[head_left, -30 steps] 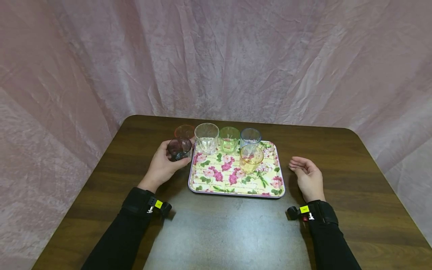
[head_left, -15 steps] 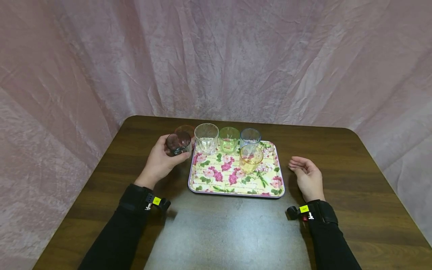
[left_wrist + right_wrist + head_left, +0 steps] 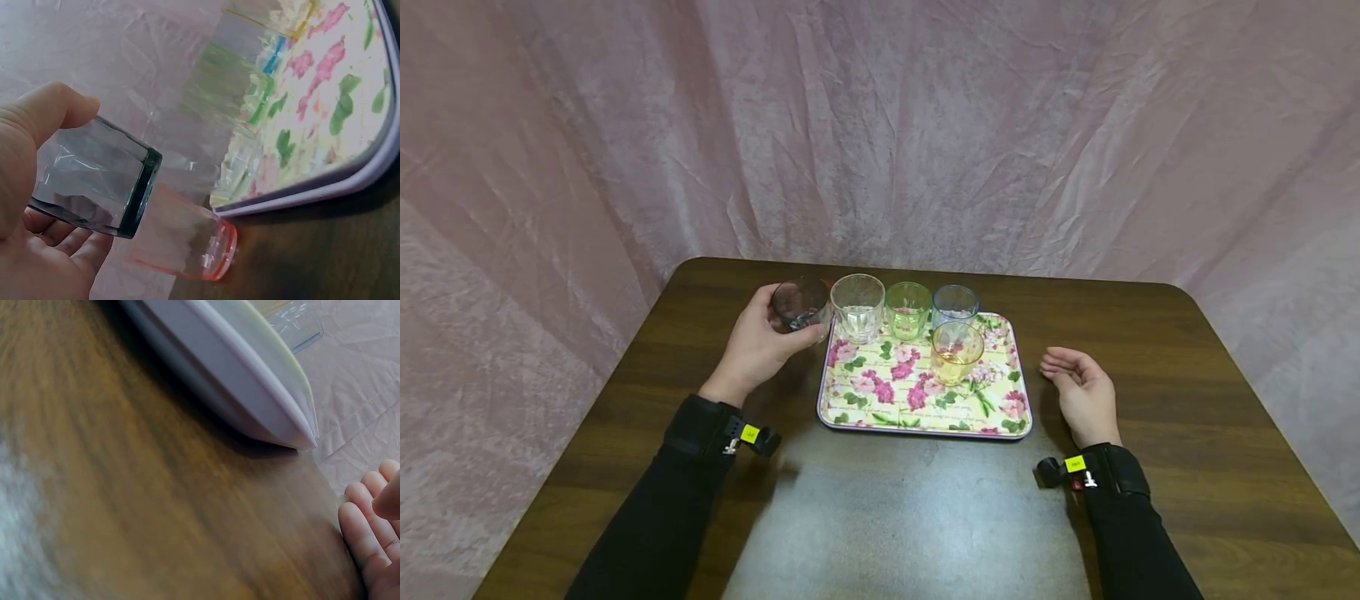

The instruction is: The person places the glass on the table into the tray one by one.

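Observation:
My left hand (image 3: 748, 346) grips a dark grey glass (image 3: 94, 178) between thumb and fingers, raised off the table at the tray's far left corner. Behind it a red-tinted glass (image 3: 215, 250) stands on the wood beside the tray; in the head view the dark glass overlaps most of it. On the flowered tray (image 3: 917, 421) a clear glass (image 3: 859, 315), a green glass (image 3: 908, 312) and a blue glass (image 3: 956, 304) line the far edge, with a yellow glass (image 3: 957, 357) in front of the blue one. My right hand (image 3: 1086, 398), fingers loosely curled, rests on the table right of the tray, holding nothing.
The brown wooden table (image 3: 1195, 400) has a grey, shiny area (image 3: 910, 517) in front of the tray. A pink crinkled curtain (image 3: 880, 133) hangs just past the table's far edge.
My left hand has carried the dark glass a little farther back, so that it overlaps the red glass more in the head view. My right hand and the glasses on the tray stay put.

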Available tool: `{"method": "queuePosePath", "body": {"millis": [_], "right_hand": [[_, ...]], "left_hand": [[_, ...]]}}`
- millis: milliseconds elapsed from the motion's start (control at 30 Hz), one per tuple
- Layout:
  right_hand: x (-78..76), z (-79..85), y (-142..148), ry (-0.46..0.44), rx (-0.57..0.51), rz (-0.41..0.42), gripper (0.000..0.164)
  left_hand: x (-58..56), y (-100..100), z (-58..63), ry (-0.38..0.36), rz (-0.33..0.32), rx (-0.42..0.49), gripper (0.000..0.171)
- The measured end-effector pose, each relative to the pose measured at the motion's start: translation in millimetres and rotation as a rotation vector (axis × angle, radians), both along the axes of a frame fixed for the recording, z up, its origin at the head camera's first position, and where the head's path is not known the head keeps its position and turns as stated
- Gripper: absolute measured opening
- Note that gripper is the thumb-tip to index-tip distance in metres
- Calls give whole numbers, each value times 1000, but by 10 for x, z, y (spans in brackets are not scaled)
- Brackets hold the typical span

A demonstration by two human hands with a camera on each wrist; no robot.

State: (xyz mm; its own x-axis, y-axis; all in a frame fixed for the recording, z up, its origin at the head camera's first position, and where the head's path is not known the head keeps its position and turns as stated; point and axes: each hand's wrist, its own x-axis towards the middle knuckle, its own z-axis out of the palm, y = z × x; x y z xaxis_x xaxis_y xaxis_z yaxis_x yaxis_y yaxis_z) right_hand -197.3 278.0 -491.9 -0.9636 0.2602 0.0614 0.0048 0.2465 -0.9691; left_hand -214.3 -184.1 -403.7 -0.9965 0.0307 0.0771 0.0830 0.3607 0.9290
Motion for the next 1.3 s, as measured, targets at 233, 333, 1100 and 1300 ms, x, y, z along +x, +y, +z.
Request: {"method": "queuePosePath", "body": {"millis": [233,333,1100,1300], "right_hand": [[3,12,-13,13,-6,1,34],[3,8,-13,15,-7,1,34],[-11,-43,6,21,-8,5,34],[-7,-40,7,11,-3,1,34]], "left_hand": [[-46,74,108,9,-22,-2,87],[-59,113,146,9,-39,8,87],[-76,477,281,8,-142,-7,84],[-58,581,308,5,-168,1,83]]}}
